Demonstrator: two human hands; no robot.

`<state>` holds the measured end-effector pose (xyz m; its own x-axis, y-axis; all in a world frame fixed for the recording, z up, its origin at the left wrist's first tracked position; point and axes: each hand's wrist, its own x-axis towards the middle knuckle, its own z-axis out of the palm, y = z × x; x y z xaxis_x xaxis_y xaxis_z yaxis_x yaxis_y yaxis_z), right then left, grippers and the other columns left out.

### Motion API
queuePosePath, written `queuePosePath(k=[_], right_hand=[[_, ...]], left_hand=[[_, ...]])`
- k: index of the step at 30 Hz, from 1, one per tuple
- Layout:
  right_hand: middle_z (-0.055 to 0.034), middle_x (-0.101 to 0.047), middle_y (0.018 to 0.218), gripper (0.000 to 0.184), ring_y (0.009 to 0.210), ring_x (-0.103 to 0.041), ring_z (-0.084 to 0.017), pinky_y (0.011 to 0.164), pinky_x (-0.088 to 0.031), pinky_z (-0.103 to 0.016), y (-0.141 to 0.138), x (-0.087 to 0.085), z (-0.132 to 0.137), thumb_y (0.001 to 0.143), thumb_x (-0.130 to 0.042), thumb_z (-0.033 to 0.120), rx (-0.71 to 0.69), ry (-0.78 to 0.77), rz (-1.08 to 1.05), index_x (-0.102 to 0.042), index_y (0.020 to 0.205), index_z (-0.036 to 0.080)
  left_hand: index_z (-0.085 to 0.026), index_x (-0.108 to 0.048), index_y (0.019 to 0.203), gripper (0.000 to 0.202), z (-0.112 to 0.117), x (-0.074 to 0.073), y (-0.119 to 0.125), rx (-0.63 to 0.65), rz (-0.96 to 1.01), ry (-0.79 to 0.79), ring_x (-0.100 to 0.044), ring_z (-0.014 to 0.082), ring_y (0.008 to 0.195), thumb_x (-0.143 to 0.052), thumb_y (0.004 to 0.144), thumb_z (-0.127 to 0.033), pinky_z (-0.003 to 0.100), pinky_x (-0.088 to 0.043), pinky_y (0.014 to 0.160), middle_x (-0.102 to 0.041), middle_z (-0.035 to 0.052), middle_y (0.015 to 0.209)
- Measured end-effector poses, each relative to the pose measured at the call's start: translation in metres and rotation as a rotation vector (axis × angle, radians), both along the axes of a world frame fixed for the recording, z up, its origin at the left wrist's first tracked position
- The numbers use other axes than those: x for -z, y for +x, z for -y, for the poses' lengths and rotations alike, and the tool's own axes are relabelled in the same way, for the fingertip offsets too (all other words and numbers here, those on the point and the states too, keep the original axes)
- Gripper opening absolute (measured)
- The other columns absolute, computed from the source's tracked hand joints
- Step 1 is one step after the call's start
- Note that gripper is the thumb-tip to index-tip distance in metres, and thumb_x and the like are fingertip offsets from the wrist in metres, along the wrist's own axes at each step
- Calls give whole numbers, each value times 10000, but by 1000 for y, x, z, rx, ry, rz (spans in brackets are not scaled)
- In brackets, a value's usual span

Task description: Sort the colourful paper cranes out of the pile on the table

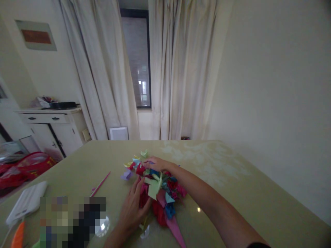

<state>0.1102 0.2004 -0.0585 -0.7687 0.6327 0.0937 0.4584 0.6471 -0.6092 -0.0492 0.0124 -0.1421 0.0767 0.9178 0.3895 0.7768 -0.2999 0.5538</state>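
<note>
Head view, both hands on a heap of folded paper pieces (165, 198) lying mid-counter, slightly left of centre, just in front of the person. The pieces are mixed colours: red, pink, blue, teal, pale green, yellow, purple. They are small pointed folds heaped loosely, and a long pink cone shape sticks out toward the near edge.

Left hand (134, 206): palm down, fingers apart and stretched out, laid flat against the left side of the heap. The fingertips touch the red and pink pieces, and nothing is pinched in it.

Right hand (155, 163): forearm comes in from lower right across the heap, and the hand rests on the far end of it, palm down over the blue and red pieces. Fingers are bent slightly over them. Cannot tell whether it grips a piece or just rests, too small and blurred.

A purple piece (126, 175) lies at the heap's left edge and a pale green piece (144, 153) at the far end, just beyond the right hand.

The counter (219, 179) is yellow-green and glossy with a faint pale pattern. A pink stick (101, 183) lies on it left of the heap, near but apart from the left hand. A white flat object (27, 202) sits further left, with a red bag (28, 168) beyond the counter edge. Background has a white cabinet (51, 127), cream curtains (178, 75) and a dark window (137, 62)
</note>
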Motion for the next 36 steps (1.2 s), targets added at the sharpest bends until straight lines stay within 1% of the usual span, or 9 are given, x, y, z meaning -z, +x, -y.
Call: queuePosePath(k=[4, 7, 10, 14, 21, 24, 27, 31, 36], right_hand=[[-98, -736, 1309, 436, 1308, -614, -259, 1182, -450, -438, 62, -10, 29, 1093, -492, 528, 126, 70, -106, -760, 1216, 206], [-155, -566, 1546, 572, 1484, -466, -294, 1269, -331, -486, 119, -4, 68, 1050, -512, 627, 247, 126, -169, -682, 1381, 192], [-200, -408, 1665, 747, 1562, -356, -330, 1294, -280, -529, 168, 19, 122, 999, -551, 698, 336, 160, -193, -552, 1531, 175], [-163, -273, 1750, 925, 1611, -259, -354, 1298, -284, -546, 203, 55, 185, 917, -672, 716, 338, 231, -105, -368, 1662, 260], [-136, -376, 1703, 706, 1573, -352, -299, 1284, -343, -472, 205, 57, 212, 1001, -623, 575, 343, 280, -164, -452, 1612, 266], [-124, -356, 1718, 684, 1574, -348, -297, 1290, -328, -472, 201, 57, 212, 998, -644, 527, 371, 227, -116, -459, 1609, 283], [-137, -329, 1735, 735, 1577, -344, -315, 1290, -320, -493, 199, 59, 212, 983, -671, 466, 443, 153, -49, -408, 1642, 275], [-134, -379, 1715, 828, 1555, -388, -311, 1277, -340, -483, 196, 54, 213, 960, -708, 474, 380, 107, -54, -341, 1674, 270], [-100, -407, 1708, 836, 1539, -417, -296, 1269, -343, -488, 197, 46, 215, 958, -727, 474, 219, 107, -68, -331, 1674, 304]], left_hand=[[-230, -407, 1613, 729, 5, -5, 16, 42, 16, 14, -369, 382, 1569, -602, 979, -532, 643, -355, 1253, -402, 175, 1690], [-270, -448, 1598, 761, 10, -7, 26, 73, -48, 53, -281, 405, 1600, -687, 924, -528, 657, -327, 1262, -341, 148, 1720], [-304, -442, 1607, 772, 16, -6, 31, 123, -130, 87, -246, 399, 1611, -705, 919, -535, 618, -379, 1247, -288, 126, 1742], [-330, -410, 1623, 770, 18, -6, 35, 162, -222, 167, -275, 393, 1602, -684, 938, -547, 590, -438, 1214, -248, 115, 1759], [-335, -535, 1545, 664, 25, -26, 39, 129, -430, 351, -297, 389, 1589, -703, 924, -501, 638, -213, 1303, -450, 94, 1677], [-464, -553, 1501, 553, 44, -23, 52, 334, -566, 235, -409, 329, 1539, -653, 969, -351, 635, -120, 1314, -555, -12, 1613], [-514, -607, 1413, 557, 61, -6, 65, 542, -653, 81, -479, 299, 1496, -616, 956, -196, 639, -93, 1308, -594, -72, 1576], [-433, -694, 1308, 436, 64, 7, 73, 520, -655, 42, -538, 287, 1449, -585, 988, -156, 588, -175, 1300, -669, -23, 1499], [-335, -680, 1310, 401, 58, -16, 72, 562, -649, 223, -619, 220, 1316, -555, 1009, -101, 454, -166, 1289, -765, 0, 1295]])
